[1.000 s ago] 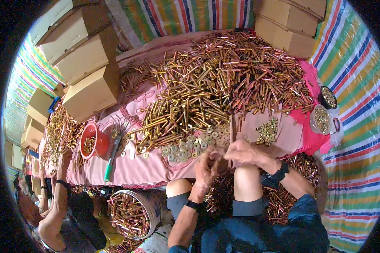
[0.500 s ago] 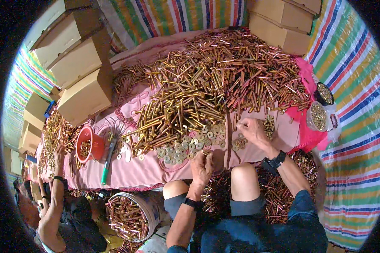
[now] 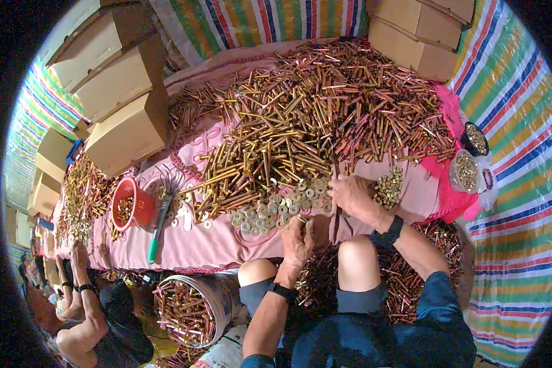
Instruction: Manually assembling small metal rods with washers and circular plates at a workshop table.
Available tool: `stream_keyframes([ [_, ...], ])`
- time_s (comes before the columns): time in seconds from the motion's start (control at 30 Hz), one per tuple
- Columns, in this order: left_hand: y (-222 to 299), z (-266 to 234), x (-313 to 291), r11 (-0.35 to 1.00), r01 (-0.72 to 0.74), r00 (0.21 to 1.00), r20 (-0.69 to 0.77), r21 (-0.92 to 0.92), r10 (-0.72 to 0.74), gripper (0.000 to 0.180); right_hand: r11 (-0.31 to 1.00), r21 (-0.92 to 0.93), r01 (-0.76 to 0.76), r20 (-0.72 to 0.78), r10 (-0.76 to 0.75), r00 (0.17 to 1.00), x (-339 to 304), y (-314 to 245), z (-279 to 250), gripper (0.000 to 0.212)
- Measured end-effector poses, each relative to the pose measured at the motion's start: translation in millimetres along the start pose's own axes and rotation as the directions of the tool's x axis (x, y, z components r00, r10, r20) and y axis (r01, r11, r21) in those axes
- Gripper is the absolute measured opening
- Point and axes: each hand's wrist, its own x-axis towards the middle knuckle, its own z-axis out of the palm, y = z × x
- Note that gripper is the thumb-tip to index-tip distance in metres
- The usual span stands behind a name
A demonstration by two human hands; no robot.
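Note:
My left hand [image 3: 298,243] is closed on a gold-coloured bolt [image 3: 302,219], of which only the end shows above the fingers. It is just in front of a spread of flat metal washers [image 3: 260,219] on the pink cloth. Bent and drawn together, the fingers of my right hand [image 3: 354,197] are at the right edge of the washers; what they hold, if anything, is hidden. Small brass-coloured nuts [image 3: 387,189] lie in a pile to the right of that hand. Beyond both hands rises a large heap of long gold-coloured bolts [image 3: 270,144].
A red plastic basket [image 3: 142,205] and a green-handled wire whisk [image 3: 156,236] are on the pink cloth [image 3: 190,251] at left. Tubs of small parts [image 3: 464,172] stand at right. Cardboard boxes [image 3: 129,132] are stacked behind. A bucket of bolts [image 3: 218,306] and a co-worker's arms [image 3: 86,300] are lower left.
My right hand has moved left from beside the nuts to the washers' edge. My left hand stays nearly in place. The co-worker's hand has drawn back from the far-left heap.

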Motion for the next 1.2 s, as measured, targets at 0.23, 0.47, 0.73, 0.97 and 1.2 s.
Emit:
stream_keyframes([
  [0.23, 4.7, -3.7, 2.4, 0.999, -0.053, 0.997, -0.051, 0.007, 0.053, 0.018, 0.974, -0.15, 0.17, 0.174, -0.143, 0.974, 4.9, -63.5, -28.9, 0.016],
  [0.47, -3.3, -0.4, 0.3, 0.997, -0.047, 0.998, -0.035, 0.058, 0.049, 0.022, 0.974, 0.096, -0.203, 0.073, 0.196, 0.978, 6.7, -50.8, -23.4, 0.028],
  [0.73, -4.7, -0.9, -1.1, 0.995, -0.066, 0.997, -0.039, 0.073, 0.069, 0.022, 0.988, -0.147, 0.047, 0.266, -0.006, 0.964, 7.1, -66.6, -33.7, 0.019],
  [0.97, -5.2, 1.2, -3.8, 0.992, 0.005, 1.0, 0.0, 0.123, -0.005, 0.012, 0.987, 0.074, 0.14, 0.159, -0.15, 0.976, -13.8, -40.2, -23.2, 0.027],
  [1.2, 0.0, 0.6, -0.8, 0.998, -0.002, 1.0, -0.013, 0.06, 0.003, 0.012, 0.986, -0.027, 0.162, 0.131, -0.157, 0.979, -14.7, -28.0, -17.3, 0.046],
])
